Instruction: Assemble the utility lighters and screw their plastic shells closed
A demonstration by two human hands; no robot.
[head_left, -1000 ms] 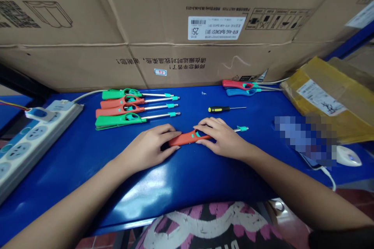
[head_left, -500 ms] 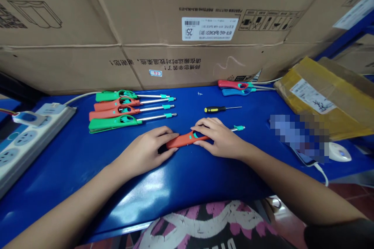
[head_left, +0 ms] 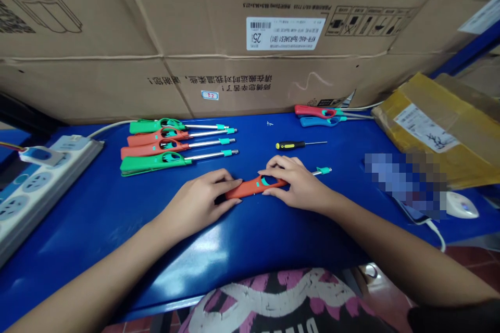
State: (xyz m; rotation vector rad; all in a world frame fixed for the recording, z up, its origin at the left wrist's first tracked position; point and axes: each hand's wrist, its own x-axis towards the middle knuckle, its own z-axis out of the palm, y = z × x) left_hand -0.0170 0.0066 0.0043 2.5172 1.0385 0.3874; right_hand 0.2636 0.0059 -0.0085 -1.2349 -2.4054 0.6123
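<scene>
An orange long-necked lighter (head_left: 248, 187) lies on the blue table between my hands, its metal tip with a teal piece pointing right. My left hand (head_left: 207, 193) grips the handle's left end between thumb and fingers. Around the trigger end, my right hand (head_left: 292, 181) is closed on the same lighter and hides part of its neck. Beyond my left hand, several lighters lie in a row, the nearest a green lighter (head_left: 152, 163) and behind it an orange lighter (head_left: 152, 149). A black and yellow screwdriver (head_left: 291, 145) lies just past my right hand.
Behind the table stands a large cardboard box (head_left: 219, 83). A power strip (head_left: 42, 182) runs along the left. At the back right are a red lighter (head_left: 312, 110), a blue lighter (head_left: 318, 122) and a yellow taped parcel (head_left: 437, 135). A partly blurred phone (head_left: 410, 213) with a white cable lies right.
The whole view has shifted slightly. Both hands keep their hold on the orange lighter, with hardly any movement against the table.
</scene>
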